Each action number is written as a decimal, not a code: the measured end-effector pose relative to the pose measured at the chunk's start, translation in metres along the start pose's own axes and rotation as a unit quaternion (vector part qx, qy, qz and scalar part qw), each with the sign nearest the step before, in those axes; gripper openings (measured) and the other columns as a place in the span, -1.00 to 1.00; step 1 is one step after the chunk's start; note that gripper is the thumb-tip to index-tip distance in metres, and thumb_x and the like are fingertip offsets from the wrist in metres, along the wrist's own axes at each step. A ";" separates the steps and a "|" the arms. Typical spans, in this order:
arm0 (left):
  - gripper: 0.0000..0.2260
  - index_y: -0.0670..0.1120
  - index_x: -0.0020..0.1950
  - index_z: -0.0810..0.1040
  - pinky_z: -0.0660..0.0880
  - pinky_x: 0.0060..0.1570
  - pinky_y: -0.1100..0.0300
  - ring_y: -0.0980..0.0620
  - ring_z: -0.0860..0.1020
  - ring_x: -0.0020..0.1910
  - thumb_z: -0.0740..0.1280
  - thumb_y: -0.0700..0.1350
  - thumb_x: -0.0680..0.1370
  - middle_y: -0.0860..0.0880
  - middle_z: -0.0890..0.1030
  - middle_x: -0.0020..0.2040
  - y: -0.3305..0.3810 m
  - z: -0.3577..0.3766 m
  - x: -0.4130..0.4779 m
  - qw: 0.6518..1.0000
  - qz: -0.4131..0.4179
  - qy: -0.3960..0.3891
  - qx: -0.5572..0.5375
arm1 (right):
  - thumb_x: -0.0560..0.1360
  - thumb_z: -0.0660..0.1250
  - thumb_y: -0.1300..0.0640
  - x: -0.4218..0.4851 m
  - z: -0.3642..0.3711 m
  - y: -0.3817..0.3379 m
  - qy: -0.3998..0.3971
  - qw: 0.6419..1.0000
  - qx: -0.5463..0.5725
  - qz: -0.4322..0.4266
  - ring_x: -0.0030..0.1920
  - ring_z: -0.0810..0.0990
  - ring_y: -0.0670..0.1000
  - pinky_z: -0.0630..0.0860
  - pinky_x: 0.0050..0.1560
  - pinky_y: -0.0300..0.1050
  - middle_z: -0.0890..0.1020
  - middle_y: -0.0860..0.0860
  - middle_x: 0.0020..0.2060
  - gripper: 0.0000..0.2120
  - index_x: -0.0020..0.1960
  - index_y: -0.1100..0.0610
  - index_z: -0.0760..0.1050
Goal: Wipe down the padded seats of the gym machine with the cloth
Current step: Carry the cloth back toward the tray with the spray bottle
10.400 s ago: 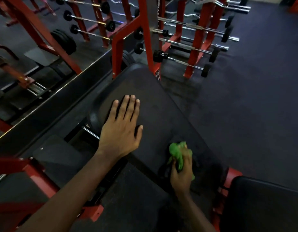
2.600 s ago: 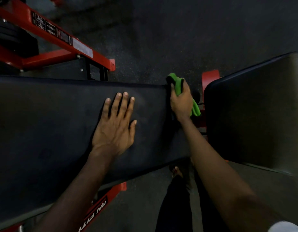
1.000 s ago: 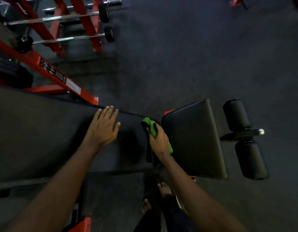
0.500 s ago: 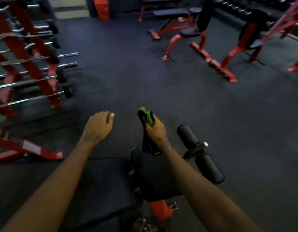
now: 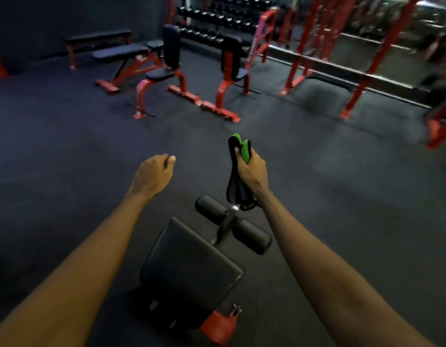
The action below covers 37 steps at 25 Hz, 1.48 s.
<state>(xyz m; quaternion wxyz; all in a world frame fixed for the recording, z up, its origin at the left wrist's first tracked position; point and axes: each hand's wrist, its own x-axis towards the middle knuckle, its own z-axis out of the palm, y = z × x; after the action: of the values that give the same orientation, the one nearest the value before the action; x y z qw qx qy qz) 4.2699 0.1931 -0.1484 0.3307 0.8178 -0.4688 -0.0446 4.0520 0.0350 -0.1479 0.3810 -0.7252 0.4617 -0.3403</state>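
Two hands logged. Our right hand [image 5: 252,171] grips the folded green-and-black cloth [image 5: 244,150] upright, clear of any pad, carried between surfaces by our judgement. Our left hand [image 5: 151,175], loosely curled, holds nothing. Below both hands: the square black padded seat [image 5: 189,261], probably next for wiping.
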 end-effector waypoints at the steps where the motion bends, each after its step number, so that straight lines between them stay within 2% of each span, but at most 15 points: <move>1: -0.64 -0.20 -0.22 0.44 0.33 -0.20 -0.03 -0.28 0.51 -0.17 0.20 -0.03 0.70 -0.22 0.53 -0.22 0.018 0.012 0.010 1.000 0.021 -0.015 -0.004 | 0.64 0.24 -0.15 0.001 -0.023 0.007 0.025 1.000 -0.001 0.006 -0.01 0.64 0.16 0.40 -0.12 -0.11 0.64 0.06 -0.06 -0.64 0.19 0.13 0.53; 4: -0.64 -0.14 -0.26 0.39 0.30 -0.22 -0.01 -0.28 0.51 -0.18 0.20 -0.02 0.70 -0.18 0.51 -0.25 0.091 0.054 0.033 0.994 0.091 -0.058 -0.023 | 0.65 0.24 -0.15 -0.003 -0.099 0.037 0.096 0.995 -0.020 0.033 -0.12 0.61 0.11 0.40 -0.17 -0.10 0.61 0.03 -0.12 -0.64 0.20 0.13 0.54; 8: -0.67 -0.20 -0.15 0.53 0.44 -0.10 -0.08 -0.31 0.56 -0.09 0.22 -0.01 0.69 -0.27 0.62 -0.13 0.212 0.120 0.044 0.973 0.199 -0.101 -0.060 | 0.65 0.24 -0.16 -0.022 -0.204 0.080 0.186 0.978 -0.049 0.074 -0.15 0.59 0.12 0.39 -0.22 -0.08 0.60 0.04 -0.14 -0.64 0.12 0.14 0.52; 10: -0.67 -0.20 -0.13 0.55 0.44 -0.11 -0.07 -0.30 0.56 -0.10 0.21 -0.01 0.69 -0.26 0.62 -0.13 0.261 0.149 0.041 0.960 0.243 -0.121 -0.075 | 0.64 0.23 -0.17 -0.035 -0.250 0.094 0.224 0.969 -0.054 0.089 -0.17 0.59 0.12 0.38 -0.25 -0.06 0.61 0.04 -0.16 -0.63 0.10 0.16 0.52; 13: -0.67 -0.17 -0.17 0.49 0.43 -0.13 -0.07 -0.29 0.55 -0.13 0.20 -0.01 0.69 -0.25 0.59 -0.16 0.337 0.192 0.017 0.932 0.311 -0.160 -0.092 | 0.64 0.23 -0.17 -0.066 -0.323 0.118 0.283 0.951 -0.062 0.111 -0.17 0.57 0.09 0.37 -0.23 -0.07 0.60 0.03 -0.16 -0.62 0.09 0.15 0.53; 17: -0.67 -0.15 -0.18 0.46 0.43 -0.11 -0.06 -0.25 0.53 -0.14 0.18 0.00 0.70 -0.22 0.58 -0.16 0.429 0.242 -0.028 0.898 0.374 -0.202 -0.114 | 0.63 0.24 -0.19 -0.118 -0.408 0.157 0.352 0.922 -0.077 0.143 -0.11 0.59 0.10 0.36 -0.18 -0.09 0.62 0.00 -0.14 -0.70 0.04 0.04 0.51; 21: -0.64 -0.19 -0.19 0.46 0.43 -0.12 -0.08 -0.22 0.50 -0.18 0.17 0.00 0.71 -0.17 0.54 -0.22 0.498 0.288 -0.076 0.857 0.431 -0.243 -0.141 | 0.62 0.26 -0.19 -0.174 -0.472 0.178 0.414 0.888 -0.090 0.179 -0.12 0.56 0.04 0.37 -0.14 -0.12 0.61 -0.03 -0.13 -0.68 0.13 0.05 0.55; 26: -0.62 -0.18 -0.20 0.43 0.37 -0.16 -0.03 -0.20 0.48 -0.20 0.13 0.02 0.72 -0.15 0.51 -0.23 0.583 0.344 -0.149 0.775 0.520 -0.324 -0.156 | 0.63 0.25 -0.19 -0.260 -0.536 0.197 0.505 0.819 -0.131 0.239 -0.15 0.60 0.04 0.37 -0.18 -0.12 0.61 -0.06 -0.19 -0.71 0.00 0.04 0.49; 28: -0.61 -0.17 -0.20 0.42 0.37 -0.14 -0.03 -0.19 0.47 -0.20 0.12 0.03 0.72 -0.14 0.50 -0.23 0.607 0.359 -0.172 0.750 0.540 -0.346 -0.161 | 0.62 0.25 -0.20 -0.287 -0.548 0.203 0.528 0.794 -0.144 0.265 -0.07 0.64 0.12 0.40 -0.14 -0.10 0.66 0.01 -0.13 -0.68 0.04 0.06 0.52; 32: -0.61 -0.12 -0.26 0.34 0.31 -0.15 0.00 -0.19 0.45 -0.21 0.11 0.03 0.72 -0.10 0.46 -0.27 0.664 0.381 -0.252 0.655 0.603 -0.414 -0.189 | 0.61 0.27 -0.20 -0.376 -0.571 0.212 0.612 0.692 -0.168 0.344 0.12 0.64 0.24 0.44 -0.06 -0.06 0.70 0.15 0.04 -0.61 0.18 0.10 0.56; 37: -0.58 -0.23 -0.09 0.52 0.40 -0.08 -0.06 -0.21 0.52 -0.12 0.09 0.05 0.72 -0.20 0.58 -0.13 0.703 0.398 -0.347 0.553 0.649 -0.472 -0.225 | 0.61 0.28 -0.20 -0.479 -0.562 0.201 0.686 0.579 -0.178 0.403 0.18 0.61 0.26 0.36 -0.07 -0.12 0.69 0.18 0.11 -0.60 0.22 0.08 0.57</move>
<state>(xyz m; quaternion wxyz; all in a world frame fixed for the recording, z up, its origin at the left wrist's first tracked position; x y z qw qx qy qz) 3.4061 0.0304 -0.1303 0.1747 0.0521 -0.9359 -0.3015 3.3304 0.2892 -0.1214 -0.0882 -0.0683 0.8817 -0.4585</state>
